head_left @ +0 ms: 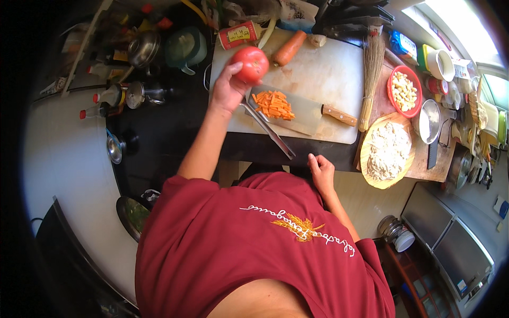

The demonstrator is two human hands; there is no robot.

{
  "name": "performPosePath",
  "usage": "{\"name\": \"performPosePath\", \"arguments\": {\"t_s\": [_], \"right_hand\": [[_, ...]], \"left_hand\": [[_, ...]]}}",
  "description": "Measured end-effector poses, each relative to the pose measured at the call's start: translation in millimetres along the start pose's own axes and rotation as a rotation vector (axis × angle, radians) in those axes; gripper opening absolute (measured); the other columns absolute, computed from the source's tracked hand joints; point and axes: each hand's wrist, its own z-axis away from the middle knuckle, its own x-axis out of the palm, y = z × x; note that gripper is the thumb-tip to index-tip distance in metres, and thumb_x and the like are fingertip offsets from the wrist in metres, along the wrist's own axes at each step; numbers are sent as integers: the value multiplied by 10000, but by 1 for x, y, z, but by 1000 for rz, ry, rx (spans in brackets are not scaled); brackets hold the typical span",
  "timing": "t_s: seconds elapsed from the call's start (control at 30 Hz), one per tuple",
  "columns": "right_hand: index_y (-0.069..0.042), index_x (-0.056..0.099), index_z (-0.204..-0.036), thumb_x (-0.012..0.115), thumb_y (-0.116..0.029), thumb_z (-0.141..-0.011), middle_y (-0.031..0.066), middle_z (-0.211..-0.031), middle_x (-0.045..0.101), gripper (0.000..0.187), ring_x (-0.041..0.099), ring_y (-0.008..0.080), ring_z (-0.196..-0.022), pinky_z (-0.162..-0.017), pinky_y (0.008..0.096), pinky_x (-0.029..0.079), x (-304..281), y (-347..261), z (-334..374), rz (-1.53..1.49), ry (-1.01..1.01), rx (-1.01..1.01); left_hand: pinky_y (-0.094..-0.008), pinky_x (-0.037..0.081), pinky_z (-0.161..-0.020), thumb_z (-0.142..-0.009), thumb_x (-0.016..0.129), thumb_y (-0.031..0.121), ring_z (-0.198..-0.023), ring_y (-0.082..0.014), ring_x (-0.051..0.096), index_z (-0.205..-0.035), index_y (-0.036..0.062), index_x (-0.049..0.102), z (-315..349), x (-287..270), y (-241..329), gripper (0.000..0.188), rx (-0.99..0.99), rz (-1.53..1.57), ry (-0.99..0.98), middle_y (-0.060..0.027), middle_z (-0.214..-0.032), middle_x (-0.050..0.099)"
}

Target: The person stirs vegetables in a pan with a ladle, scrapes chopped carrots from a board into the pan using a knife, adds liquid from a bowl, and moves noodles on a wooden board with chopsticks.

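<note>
Left hand [228, 87] gripping tomato [251, 64], right hand [321, 173] open — resting on counter edge [297, 159].

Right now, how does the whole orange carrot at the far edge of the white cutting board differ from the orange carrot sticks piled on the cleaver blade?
The whole orange carrot is uncut, one thick tapered piece; the orange carrot sticks are many thin strips in a heap. The whole carrot lies directly on the white cutting board; the sticks rest on the wood-handled cleaver. The sticks lie nearer the person. Both share the same orange colour.

A round, red, whole tomato [250, 63] is held up over the white cutting board's [328, 69] left end.
</note>
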Motion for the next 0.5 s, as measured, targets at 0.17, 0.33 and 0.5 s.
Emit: {"name": "performPosePath", "arguments": {"t_s": [0.17,0.33,0.5], "right_hand": [[-14,548,-627,571,-263,-873,-8,-520,482,350,420,51,-484,-450,217,347,-15,-32,-13,-81,-29,-91],[-11,566,-654,561,-263,-879,-16,-537,491,337,426,45,-491,-458,203,342,-44,-49,-25,-152,-82,-98],[6,596,-809,620,-242,-830,2,-606,539,250,473,61,-557,-514,218,391,-74,-51,-38,-279,-81,-122]], "left_hand": [[-395,552,-702,-808,599,381,-1063,-443,498,-1251,-18,386,47,43,-49,633,-187,111,-177,-224,-1174,490],[-388,568,-667,-834,569,350,-1008,-430,537,-1236,-14,390,66,72,-88,571,-276,190,-98,-214,-1157,501],[-383,545,-653,-798,608,304,-947,-292,586,-1182,37,441,79,88,-119,496,-259,133,-37,-145,-1095,543]]}}
